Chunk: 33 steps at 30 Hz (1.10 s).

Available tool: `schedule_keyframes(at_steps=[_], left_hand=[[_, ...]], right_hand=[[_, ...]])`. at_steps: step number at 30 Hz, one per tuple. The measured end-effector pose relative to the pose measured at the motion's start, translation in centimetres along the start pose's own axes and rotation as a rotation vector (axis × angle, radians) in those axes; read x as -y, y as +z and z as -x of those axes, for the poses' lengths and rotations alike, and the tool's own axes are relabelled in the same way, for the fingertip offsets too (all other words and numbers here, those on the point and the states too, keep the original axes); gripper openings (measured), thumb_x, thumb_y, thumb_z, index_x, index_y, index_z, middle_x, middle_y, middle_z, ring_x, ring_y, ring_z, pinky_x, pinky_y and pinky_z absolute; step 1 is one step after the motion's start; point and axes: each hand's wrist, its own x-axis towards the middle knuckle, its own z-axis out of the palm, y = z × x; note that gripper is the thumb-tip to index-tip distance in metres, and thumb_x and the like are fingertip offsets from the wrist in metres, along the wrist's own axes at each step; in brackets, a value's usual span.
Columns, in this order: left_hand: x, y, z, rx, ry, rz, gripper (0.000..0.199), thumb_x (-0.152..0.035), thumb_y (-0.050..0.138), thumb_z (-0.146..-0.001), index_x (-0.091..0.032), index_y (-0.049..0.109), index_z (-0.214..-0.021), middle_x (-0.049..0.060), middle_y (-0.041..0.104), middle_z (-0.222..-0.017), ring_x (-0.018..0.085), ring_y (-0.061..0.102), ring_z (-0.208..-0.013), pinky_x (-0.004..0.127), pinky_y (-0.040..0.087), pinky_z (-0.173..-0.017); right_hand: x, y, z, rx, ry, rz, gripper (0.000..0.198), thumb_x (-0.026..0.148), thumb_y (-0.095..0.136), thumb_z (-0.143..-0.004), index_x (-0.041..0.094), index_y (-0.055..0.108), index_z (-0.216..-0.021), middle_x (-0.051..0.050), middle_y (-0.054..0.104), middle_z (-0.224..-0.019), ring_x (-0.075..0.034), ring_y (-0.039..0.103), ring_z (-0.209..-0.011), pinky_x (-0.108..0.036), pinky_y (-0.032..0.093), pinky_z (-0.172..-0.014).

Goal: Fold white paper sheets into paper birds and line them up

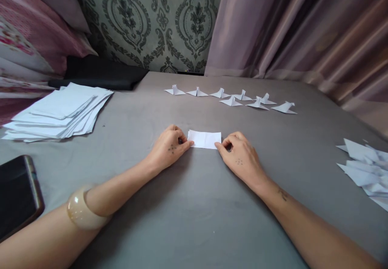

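Note:
A small white folded sheet of paper (pixel 205 139), shaped as a wide rectangle with a faint crease down its middle, is held between my two hands just above or on the grey cloth. My left hand (pixel 171 148) pinches its left end between thumb and fingers. At the right end, the thumb and fingers of my right hand (pixel 239 154) pinch the near corner. Beyond the paper stand several folded paper birds (pixel 232 101) in loose rows.
On the left lies a stack of white paper sheets (pixel 60 111), with a black folded cloth (pixel 103 73) behind it. A phone (pixel 20 196) rests at the near left. More folded white paper pieces (pixel 366 168) are heaped at the right edge. Curtains (pixel 257 26) hang behind the grey surface (pixel 188 220).

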Motion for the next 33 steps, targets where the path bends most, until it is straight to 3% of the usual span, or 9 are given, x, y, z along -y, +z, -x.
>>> schedule_keyframes(at_steps=[8,11,15,19,23,28,33], left_hand=[[0.6,0.1,0.2,-0.003,0.051,-0.022,0.026,-0.041,0.059,-0.084,-0.017,0.059,-0.073,0.006,0.058,-0.094,0.018,0.055,-0.078,0.033,0.046,-0.072],[1.0,0.3,0.3,-0.039,0.087,-0.08,0.022,-0.04,0.058,-0.085,-0.018,0.058,-0.086,0.006,0.056,-0.097,0.018,0.054,-0.082,0.033,0.047,-0.072],[0.9,0.5,0.4,-0.089,0.361,-0.235,0.03,-0.027,0.048,-0.092,-0.021,0.051,-0.121,0.009,0.051,-0.117,0.022,0.049,-0.099,0.039,0.045,-0.087],[0.4,0.5,0.5,0.072,0.625,-0.366,0.035,-0.013,0.031,-0.096,-0.018,0.056,-0.119,0.011,0.057,-0.114,0.022,0.048,-0.1,0.038,0.043,-0.091],[-0.3,0.2,1.1,0.186,0.578,-0.501,0.033,-0.009,0.034,-0.091,-0.016,0.062,-0.107,0.01,0.06,-0.103,0.021,0.052,-0.093,0.031,0.047,-0.076],[-1.9,-0.5,2.2,0.236,0.453,-0.706,0.024,-0.005,0.043,-0.083,-0.014,0.064,-0.09,0.011,0.062,-0.095,0.022,0.053,-0.085,0.029,0.043,-0.058],[-2.6,-1.1,2.5,0.254,0.407,-0.737,0.02,-0.009,0.044,-0.082,-0.015,0.061,-0.074,0.011,0.06,-0.087,0.024,0.055,-0.082,0.031,0.04,-0.055]], right_hand=[[-0.9,-0.2,0.0,0.008,-0.029,-0.018,0.023,0.038,0.06,-0.084,0.022,0.056,-0.068,-0.002,0.059,-0.085,-0.014,0.053,-0.062,-0.03,0.039,-0.058],[-1.0,-0.2,0.1,0.004,-0.051,-0.01,0.017,0.035,0.06,-0.085,0.022,0.058,-0.074,-0.003,0.06,-0.088,-0.015,0.055,-0.066,-0.03,0.041,-0.061],[-0.6,-0.4,0.4,0.017,-0.149,-0.018,0.007,0.024,0.055,-0.089,0.022,0.06,-0.094,-0.005,0.062,-0.1,-0.018,0.059,-0.082,-0.031,0.045,-0.069],[-0.1,-0.6,0.8,0.118,-0.444,0.037,0.036,0.008,0.038,-0.093,0.026,0.061,-0.114,-0.006,0.062,-0.113,-0.021,0.054,-0.104,-0.034,0.044,-0.083],[0.0,-0.9,1.0,0.229,-0.58,0.179,0.042,0.011,0.042,-0.094,0.033,0.058,-0.125,-0.004,0.06,-0.117,-0.022,0.051,-0.1,-0.035,0.043,-0.084],[-0.2,-0.9,1.1,0.219,-0.591,0.243,0.04,0.016,0.047,-0.094,0.034,0.058,-0.127,-0.005,0.059,-0.121,-0.022,0.05,-0.096,-0.035,0.043,-0.082],[-0.7,-0.8,1.2,0.172,-0.571,0.188,0.042,0.009,0.039,-0.094,0.029,0.064,-0.12,-0.005,0.062,-0.114,-0.021,0.052,-0.093,-0.034,0.044,-0.081]])
